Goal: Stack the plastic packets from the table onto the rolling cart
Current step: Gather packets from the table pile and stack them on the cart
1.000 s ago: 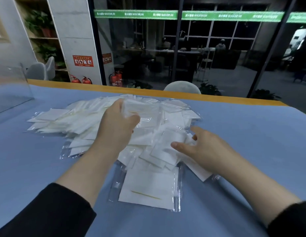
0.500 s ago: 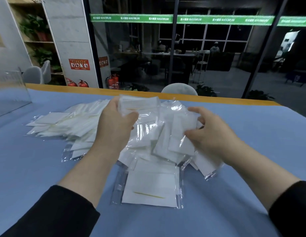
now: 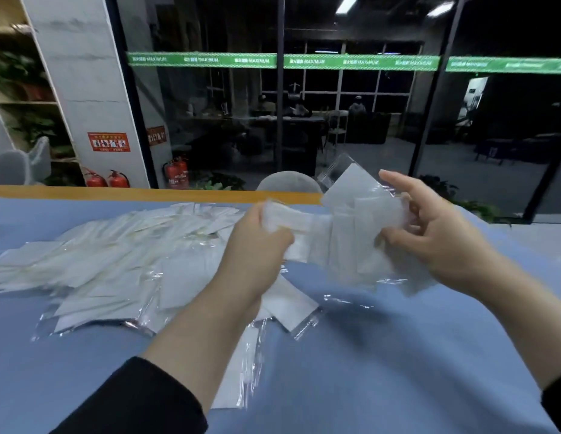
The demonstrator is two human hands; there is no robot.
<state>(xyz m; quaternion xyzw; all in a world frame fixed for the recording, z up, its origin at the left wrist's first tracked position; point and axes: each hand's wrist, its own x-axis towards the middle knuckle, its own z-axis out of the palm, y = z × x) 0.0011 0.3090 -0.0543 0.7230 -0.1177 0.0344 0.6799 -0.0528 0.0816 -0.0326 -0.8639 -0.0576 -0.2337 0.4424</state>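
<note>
A person in dark sleeves lifts a bunch of plastic packets (image 3: 351, 233) above a blue worktop (image 3: 398, 355), both hands raised over its far half. The left hand (image 3: 257, 242) grips the left end of the bunch, fingers curled around the white packets and thumb closed over them. The right hand (image 3: 436, 233) holds the right end, thumb pressed against the near face and fingers spread behind, the index finger pointing up and left past the top edge. The held packets overlap loosely, some tilted, their clear film edges catching the light; motion blur softens them, so their number cannot be told.

Below and to the left, a wide heap of packets (image 3: 110, 261) lies spread across the worktop, white inserts in clear sleeves fanned toward the left edge. One large packet (image 3: 238, 368) lies flat near the person, partly under the left forearm, and another packet (image 3: 291, 305) lies just right of the heap.

An orange strip (image 3: 147, 194) borders the worktop's far side. Beyond it stand red fire extinguishers (image 3: 107, 180) at the foot of a pale pillar (image 3: 85, 89), and dark glass partitions crossed by a green band (image 3: 304, 61). The rolling cart is out of view.
</note>
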